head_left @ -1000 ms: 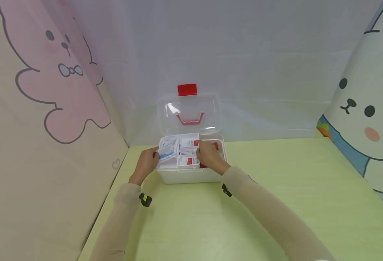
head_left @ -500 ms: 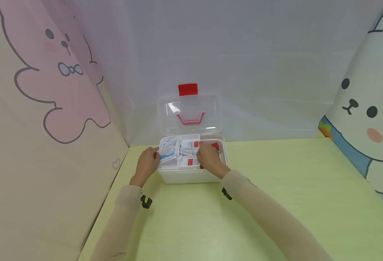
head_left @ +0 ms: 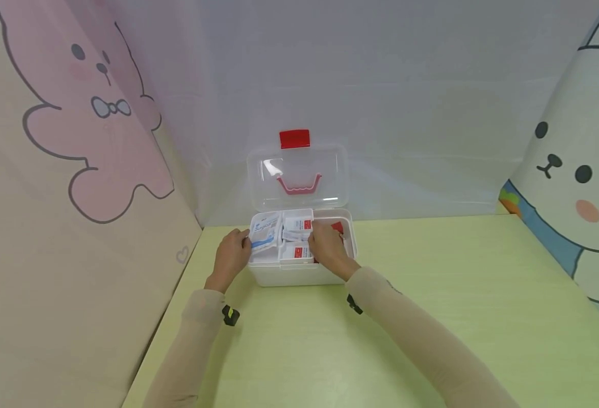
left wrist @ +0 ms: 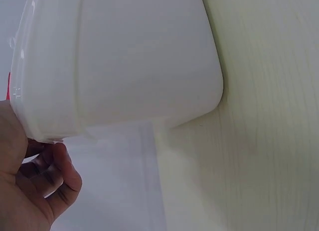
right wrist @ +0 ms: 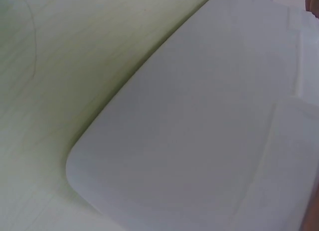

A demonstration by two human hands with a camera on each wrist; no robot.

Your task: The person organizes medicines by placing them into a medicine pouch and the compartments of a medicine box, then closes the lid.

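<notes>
A white storage box (head_left: 299, 276) stands on the table with its clear lid (head_left: 330, 170) raised behind it. In its left part sits a white divided tray (head_left: 264, 258). The tray holds a blue-and-white packet marked "Surgical" (head_left: 264, 231) and several small white packets with red labels (head_left: 298, 252). My left hand (head_left: 230, 255) grips the box's left rim, its fingers curled under the edge in the left wrist view. My right hand (head_left: 328, 246) reaches into the box and holds the tray's right edge; its fingertips are hidden. Red items (head_left: 337, 228) show beside that hand.
A pink carry handle (head_left: 299, 186) and a red latch (head_left: 294, 139) are on the lid. A pale curtain (head_left: 406, 113) hangs right behind the box, and a printed cloth wall (head_left: 100, 283) borders the left side. The light wooden table (head_left: 299, 351) extends in front and to the right.
Both hands keep their places at the box and tray. The view has shifted very slightly; nothing else has visibly moved.
</notes>
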